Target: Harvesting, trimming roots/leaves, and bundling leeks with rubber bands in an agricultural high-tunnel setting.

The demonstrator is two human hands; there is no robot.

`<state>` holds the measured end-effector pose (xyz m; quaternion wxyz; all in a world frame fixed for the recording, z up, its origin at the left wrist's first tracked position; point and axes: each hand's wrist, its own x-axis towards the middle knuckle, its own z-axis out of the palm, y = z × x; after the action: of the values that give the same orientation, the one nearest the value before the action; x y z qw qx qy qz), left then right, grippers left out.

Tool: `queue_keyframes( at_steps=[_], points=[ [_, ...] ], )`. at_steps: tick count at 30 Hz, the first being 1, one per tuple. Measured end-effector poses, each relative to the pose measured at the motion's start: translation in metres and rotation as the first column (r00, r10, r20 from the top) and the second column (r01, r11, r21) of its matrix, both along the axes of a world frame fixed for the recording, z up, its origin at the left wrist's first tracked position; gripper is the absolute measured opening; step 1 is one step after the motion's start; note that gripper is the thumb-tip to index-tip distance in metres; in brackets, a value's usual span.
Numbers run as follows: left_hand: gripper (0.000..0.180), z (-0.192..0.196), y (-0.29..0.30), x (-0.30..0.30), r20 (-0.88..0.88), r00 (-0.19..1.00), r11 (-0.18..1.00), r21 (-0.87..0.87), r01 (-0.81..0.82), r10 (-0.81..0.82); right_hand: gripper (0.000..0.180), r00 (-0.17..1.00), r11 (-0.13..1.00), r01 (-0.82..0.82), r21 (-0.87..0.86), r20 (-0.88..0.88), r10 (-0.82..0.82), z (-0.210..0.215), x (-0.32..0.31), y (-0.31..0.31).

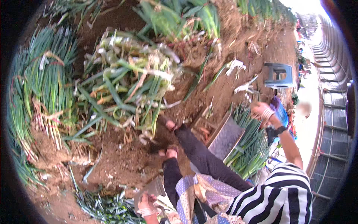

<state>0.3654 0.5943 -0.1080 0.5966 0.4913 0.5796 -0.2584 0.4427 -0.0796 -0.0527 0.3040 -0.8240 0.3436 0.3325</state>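
Note:
My right hand [263, 112], with a pale glove or wrap over it and a dark watch on the wrist, is raised at the right. Its fingers are loosely bent, and I see nothing in them. Below it lies a bundle of green onions [248, 145]. My left hand [147, 204], also banded in white, is low at the bottom, fingers slightly apart. Nothing shows in it either. It is beside a greyish flat-sided box or board [156, 186], close to a pile of cut green leaves [108, 205].
A heap of stripped onion leaves [130, 82] lies past my feet. Tied green onion bundles [48, 86] fill the far left, with more bundles [182, 18] at the back. A wooden tray [203, 130] stands by my leg. A grey-blue plastic stool [278, 75] is at the right.

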Motion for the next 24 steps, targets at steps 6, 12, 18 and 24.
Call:
queue_keyframes(
  at_steps=[6,12,18,24],
  points=[
    [0.022,-0.03,0.026,0.082,-0.072,0.997,0.999,0.01,0.039,-0.038,0.046,0.95,0.942,0.275,0.193,-0.204,-0.236,-0.043,0.063,0.094],
    [0.031,0.013,0.024,0.208,0.121,0.991,0.926,-0.377,-0.01,0.06,0.05,0.969,0.979,-0.123,0.16,-0.195,0.154,-0.014,0.083,0.1],
    [0.033,-0.032,-0.064,0.325,0.147,0.905,0.902,-0.115,0.417,-0.4,0.042,0.839,0.855,-0.508,-0.103,-0.285,0.463,0.135,0.061,-0.042],
    [0.035,-0.063,-0.092,0.392,0.178,0.801,0.815,0.015,0.579,-0.572,0.032,0.921,0.115,-0.225,-0.968,-0.249,-0.299,0.427,0.037,-0.219]
  ],
)
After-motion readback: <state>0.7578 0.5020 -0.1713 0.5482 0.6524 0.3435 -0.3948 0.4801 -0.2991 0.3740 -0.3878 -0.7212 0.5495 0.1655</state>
